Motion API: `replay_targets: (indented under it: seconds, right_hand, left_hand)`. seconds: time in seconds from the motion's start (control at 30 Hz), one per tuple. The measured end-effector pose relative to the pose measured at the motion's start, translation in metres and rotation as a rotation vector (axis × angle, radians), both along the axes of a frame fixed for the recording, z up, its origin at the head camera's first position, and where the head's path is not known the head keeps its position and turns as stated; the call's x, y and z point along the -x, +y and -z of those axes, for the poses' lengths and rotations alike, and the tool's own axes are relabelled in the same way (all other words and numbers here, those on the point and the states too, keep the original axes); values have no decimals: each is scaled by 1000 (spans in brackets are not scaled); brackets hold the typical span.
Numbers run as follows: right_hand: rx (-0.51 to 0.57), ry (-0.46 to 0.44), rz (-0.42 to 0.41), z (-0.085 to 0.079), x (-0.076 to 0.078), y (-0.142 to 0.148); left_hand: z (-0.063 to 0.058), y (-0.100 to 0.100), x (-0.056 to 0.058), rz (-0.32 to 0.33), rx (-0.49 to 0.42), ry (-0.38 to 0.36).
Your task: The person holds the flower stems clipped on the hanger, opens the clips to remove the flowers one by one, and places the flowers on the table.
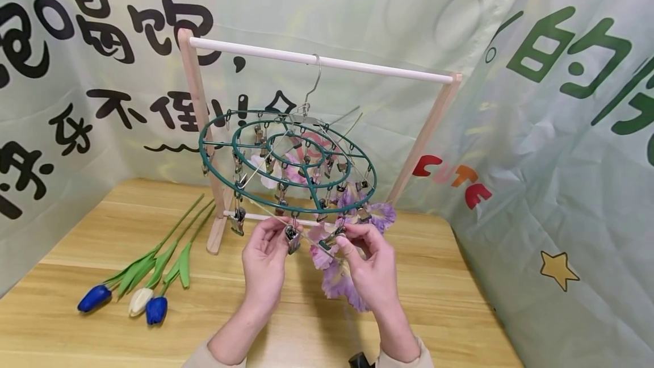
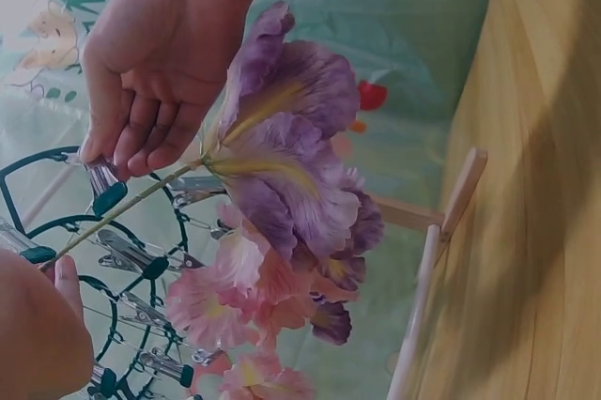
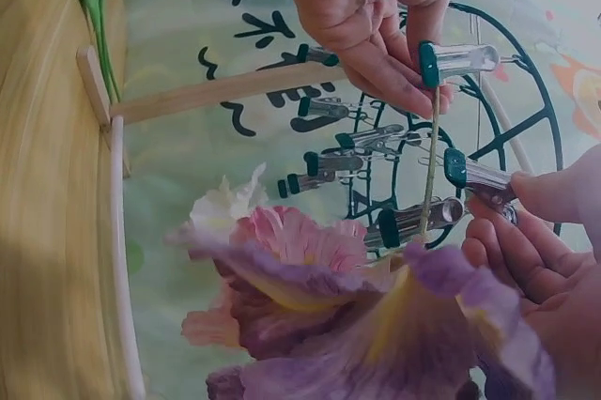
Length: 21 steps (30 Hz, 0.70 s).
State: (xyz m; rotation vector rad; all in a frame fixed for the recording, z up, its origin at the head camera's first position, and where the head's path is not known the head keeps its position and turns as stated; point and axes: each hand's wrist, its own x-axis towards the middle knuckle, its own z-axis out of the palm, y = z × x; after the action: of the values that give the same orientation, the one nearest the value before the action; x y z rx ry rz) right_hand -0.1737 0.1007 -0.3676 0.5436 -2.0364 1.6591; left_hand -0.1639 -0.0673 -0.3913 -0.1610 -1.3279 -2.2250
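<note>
A round green drying rack [image 1: 206, 158] with several metal clips hangs by its hook from a white bar. At its front, my left hand [image 1: 265, 260] pinches the thin stem [image 3: 432, 161] of a purple artificial flower [image 2: 291, 128], close beside a hanging clip [image 1: 292, 237]. My right hand [image 1: 375, 260] pinches another clip [image 3: 479, 177] between thumb and fingers, its green tips near the stem. The purple flower head hangs below the right hand. Pink flowers [image 2: 221, 301] hang behind it among the clips.
A wooden stand [image 1: 194, 78] with a white bar [image 1: 255, 53] holds the rack on the wooden table [image 1: 434, 288]. Blue tulips [image 1: 94, 298] and a white tulip [image 1: 139, 302] lie at the left. Printed cloth [image 1: 577, 186] encloses the back and sides. A black object [image 1: 359, 360] shows at the front edge.
</note>
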Motion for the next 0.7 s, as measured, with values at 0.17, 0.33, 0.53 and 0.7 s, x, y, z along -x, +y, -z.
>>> replay_targets:
  seconds: [0.17,0.33,0.53,0.7]
  right_hand:
    - [-50,48,19,0,0,0]
    - [-35,55,10,-1,0,1]
    - [-21,60,-1,-2,2,4]
    - [-22,51,-3,-3,2,6]
  left_hand:
    - [-1,-2,-2,-3,-9,-43]
    - [1,-10,-5,-19,-10,-120]
    - [3,-24,-4,46,8,-226]
    - [7,-38,0,112,34,-282]
